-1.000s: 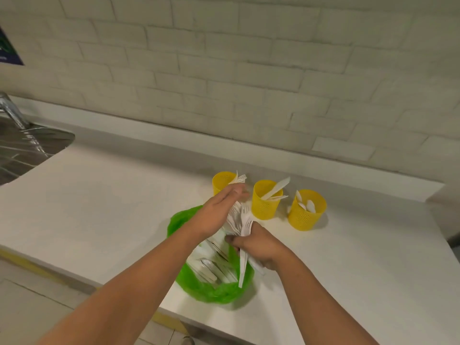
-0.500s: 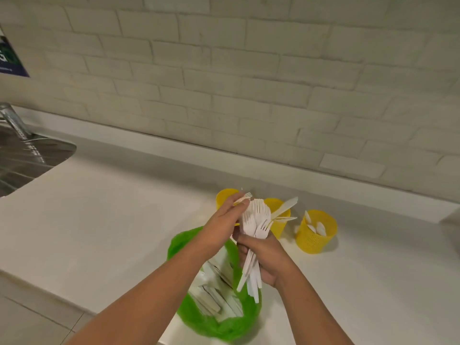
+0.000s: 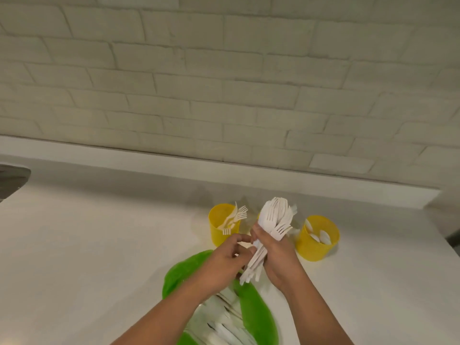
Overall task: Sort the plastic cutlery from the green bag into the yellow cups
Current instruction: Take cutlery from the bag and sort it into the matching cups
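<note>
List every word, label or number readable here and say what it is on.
None: no print shows on the cups, forks, bag, counter or wall.
</note>
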Motion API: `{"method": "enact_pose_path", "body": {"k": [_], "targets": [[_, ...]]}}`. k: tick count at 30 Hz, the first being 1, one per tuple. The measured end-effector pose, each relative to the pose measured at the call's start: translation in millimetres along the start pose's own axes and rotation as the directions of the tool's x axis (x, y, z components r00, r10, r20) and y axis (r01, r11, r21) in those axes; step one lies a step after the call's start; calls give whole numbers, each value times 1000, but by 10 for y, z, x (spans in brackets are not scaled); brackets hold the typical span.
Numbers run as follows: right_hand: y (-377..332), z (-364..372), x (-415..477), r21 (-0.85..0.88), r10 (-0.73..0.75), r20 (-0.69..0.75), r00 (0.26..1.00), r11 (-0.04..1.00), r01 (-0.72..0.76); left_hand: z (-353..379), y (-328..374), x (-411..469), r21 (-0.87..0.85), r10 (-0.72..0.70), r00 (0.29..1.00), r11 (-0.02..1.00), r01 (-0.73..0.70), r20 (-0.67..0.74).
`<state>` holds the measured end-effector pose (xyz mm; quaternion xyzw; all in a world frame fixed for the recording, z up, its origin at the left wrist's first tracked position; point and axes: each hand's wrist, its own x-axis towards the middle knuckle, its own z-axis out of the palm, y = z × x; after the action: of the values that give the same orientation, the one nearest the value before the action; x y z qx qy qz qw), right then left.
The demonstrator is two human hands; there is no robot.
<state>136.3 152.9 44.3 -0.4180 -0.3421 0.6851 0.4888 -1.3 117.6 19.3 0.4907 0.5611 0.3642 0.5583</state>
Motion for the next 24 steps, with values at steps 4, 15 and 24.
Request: {"method": "enact_pose_path", "body": {"k": [4, 15, 24], "targets": [[2, 65, 71, 8, -3, -71, 997, 1000, 4, -18, 73, 120, 241, 103, 995, 965, -102, 7], [131, 373, 166, 388, 5, -125, 992, 921, 44, -195, 63, 244, 250, 323, 940, 924, -289, -107], [82, 447, 107, 190, -56, -250, 967, 976, 106, -151, 50, 235, 17, 214, 965, 977, -214, -154]]}}
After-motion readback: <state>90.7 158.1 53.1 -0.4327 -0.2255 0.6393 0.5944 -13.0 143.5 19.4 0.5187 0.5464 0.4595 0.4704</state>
